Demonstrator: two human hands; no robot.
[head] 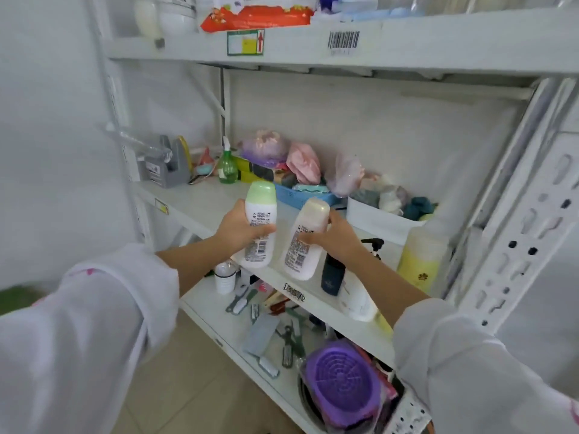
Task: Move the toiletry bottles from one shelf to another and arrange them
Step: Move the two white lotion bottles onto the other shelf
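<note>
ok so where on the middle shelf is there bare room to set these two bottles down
Bare patch: front left of the middle shelf, between the tape dispenser, the green spray bottle and the blue tray. Crowded: the back row of bags, and the front right by the yellow bottle.

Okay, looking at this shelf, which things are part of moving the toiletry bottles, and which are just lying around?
Part of the job:
green-capped bottle in the left hand
cream-capped bottle in the right hand
yellow bottle
dark bottle
middle shelf

Just lying around:
tape dispenser
green spray bottle
blue basket
purple round thing
brushes
</note>
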